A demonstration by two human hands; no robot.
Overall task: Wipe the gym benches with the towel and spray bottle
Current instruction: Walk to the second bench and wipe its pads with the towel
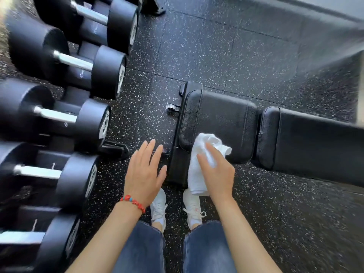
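Observation:
A black padded gym bench (222,123) runs from the centre of the head view to the right edge, with a seat pad and a longer back pad (315,142). My right hand (216,170) holds a white towel (199,154) against the near corner of the seat pad. The towel hangs down past the pad's edge. My left hand (143,170), with a red bead bracelet at the wrist, hovers flat with fingers spread, left of the bench frame, and holds nothing. No spray bottle is in view.
A rack of black dumbbells (65,107) with steel handles fills the left side. Speckled black rubber flooring (216,52) lies all around. My white shoes (177,209) stand just in front of the bench's end. A grey wall base runs along the top right.

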